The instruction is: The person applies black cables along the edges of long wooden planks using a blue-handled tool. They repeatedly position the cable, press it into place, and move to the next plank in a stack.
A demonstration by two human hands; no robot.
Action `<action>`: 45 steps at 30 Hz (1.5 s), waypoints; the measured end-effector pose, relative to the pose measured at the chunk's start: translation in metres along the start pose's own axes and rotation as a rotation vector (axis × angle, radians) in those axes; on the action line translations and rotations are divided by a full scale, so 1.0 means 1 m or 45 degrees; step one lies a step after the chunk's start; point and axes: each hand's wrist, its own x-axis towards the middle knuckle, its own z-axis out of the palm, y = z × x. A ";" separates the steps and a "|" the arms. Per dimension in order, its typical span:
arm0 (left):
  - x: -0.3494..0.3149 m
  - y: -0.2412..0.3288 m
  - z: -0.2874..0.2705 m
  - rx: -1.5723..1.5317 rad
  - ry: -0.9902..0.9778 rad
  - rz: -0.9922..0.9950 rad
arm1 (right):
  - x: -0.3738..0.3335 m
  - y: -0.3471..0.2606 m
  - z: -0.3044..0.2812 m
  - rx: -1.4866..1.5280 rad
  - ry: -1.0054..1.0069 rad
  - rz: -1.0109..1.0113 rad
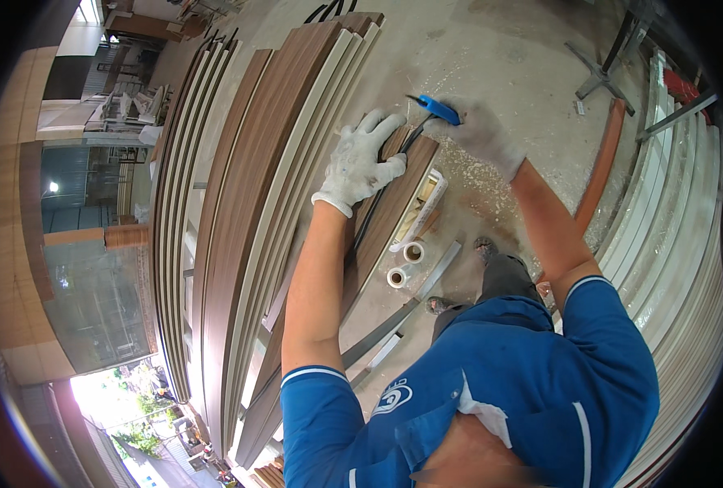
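Note:
My left hand, in a white work glove, presses flat on the near end of a long brown wood-grain panel. My right hand, also gloved, grips a blue-handled tool whose dark blade runs down along the panel's end between the two hands. A black strip lies along the panel's edge below my left wrist. The panel rests on a stack of similar long boards.
Long brown and white boards lie stacked to the left. Two rolls of tape and a flat packet sit on the dusty concrete floor. White profiles lean at the right. A metal stand base is far right.

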 end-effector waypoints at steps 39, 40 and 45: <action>0.027 0.011 0.024 0.108 0.234 -0.261 | 0.009 0.019 0.019 0.335 0.251 0.267; 0.022 0.010 0.023 -0.024 0.357 -0.195 | 0.007 0.018 0.009 0.414 0.190 0.473; -0.023 0.034 0.013 -0.073 0.908 -0.188 | -0.020 -0.008 -0.027 1.097 0.349 0.404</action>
